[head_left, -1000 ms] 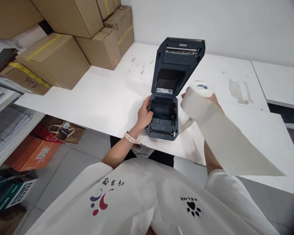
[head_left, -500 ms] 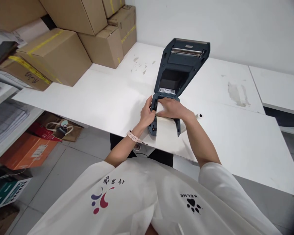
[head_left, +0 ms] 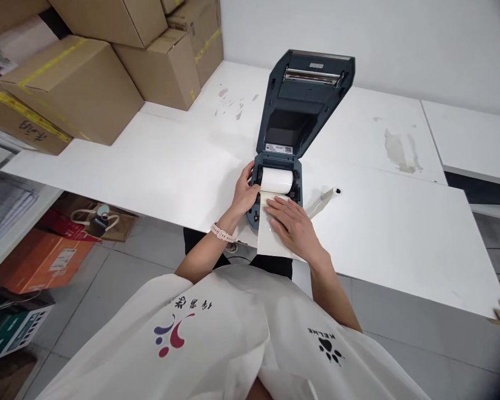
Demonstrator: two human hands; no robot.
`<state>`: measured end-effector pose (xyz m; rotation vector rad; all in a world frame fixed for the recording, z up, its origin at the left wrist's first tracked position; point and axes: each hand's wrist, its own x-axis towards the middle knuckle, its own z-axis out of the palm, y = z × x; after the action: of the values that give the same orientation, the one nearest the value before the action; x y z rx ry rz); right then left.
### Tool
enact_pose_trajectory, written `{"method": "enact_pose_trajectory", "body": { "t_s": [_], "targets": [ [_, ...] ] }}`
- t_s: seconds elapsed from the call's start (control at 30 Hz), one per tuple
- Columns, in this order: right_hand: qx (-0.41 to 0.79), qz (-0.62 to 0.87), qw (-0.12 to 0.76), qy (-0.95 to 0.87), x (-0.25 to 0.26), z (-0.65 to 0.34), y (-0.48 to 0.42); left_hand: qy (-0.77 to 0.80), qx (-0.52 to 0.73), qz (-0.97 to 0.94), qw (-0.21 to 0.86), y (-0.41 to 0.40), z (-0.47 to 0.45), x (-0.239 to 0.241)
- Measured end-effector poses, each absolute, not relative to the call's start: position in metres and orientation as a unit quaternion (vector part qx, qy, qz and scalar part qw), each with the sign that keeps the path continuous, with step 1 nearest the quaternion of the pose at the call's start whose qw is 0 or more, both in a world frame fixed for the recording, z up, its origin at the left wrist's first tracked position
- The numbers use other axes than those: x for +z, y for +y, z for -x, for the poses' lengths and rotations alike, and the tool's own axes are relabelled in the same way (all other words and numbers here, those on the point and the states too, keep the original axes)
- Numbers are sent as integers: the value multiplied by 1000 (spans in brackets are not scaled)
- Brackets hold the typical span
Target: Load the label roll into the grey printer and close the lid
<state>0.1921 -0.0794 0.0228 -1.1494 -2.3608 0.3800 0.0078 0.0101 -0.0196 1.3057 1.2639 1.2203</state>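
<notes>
A dark blue-grey label printer [head_left: 278, 161] stands on the white table with its lid [head_left: 304, 100] tilted up and back. Inside it lies a white label roll [head_left: 277, 181], and a strip of label paper [head_left: 269, 236] runs from it over the printer's front and past the table edge. My left hand [head_left: 246, 194] grips the printer's left side, its thumb at the inner edge beside the roll. Flat on the paper strip rests my right hand [head_left: 291, 225], fingers stretched out. A thin white roll core with a loose strip [head_left: 325, 200] lies right of the printer.
Cardboard boxes [head_left: 79, 83] are stacked at the table's back left. Below the table on the left are an orange box [head_left: 41, 258] and a paper bag [head_left: 120, 225]. A white wall [head_left: 379, 44] rises behind the table [head_left: 379, 233].
My right hand has moved off the roll, down toward me, and now lies flat on the paper strip. The roll is uncovered. My left hand stays on the printer's side.
</notes>
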Motion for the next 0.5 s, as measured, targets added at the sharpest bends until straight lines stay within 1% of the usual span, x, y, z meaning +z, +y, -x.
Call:
{"method": "enact_pose_trajectory", "body": {
  "t_s": [0.27,0.4,0.5],
  "targets": [
    [78,429,251,-864,20,-176,-91,510,506,-502,481,3,-9,-7],
    [82,435,269,-856,19,-171,-94,509,504,-502,484,3,-9,0],
    [111,435,285,-847,20,-172,-95,515,490,-507,488,-9,-10,4]
  ]
}}
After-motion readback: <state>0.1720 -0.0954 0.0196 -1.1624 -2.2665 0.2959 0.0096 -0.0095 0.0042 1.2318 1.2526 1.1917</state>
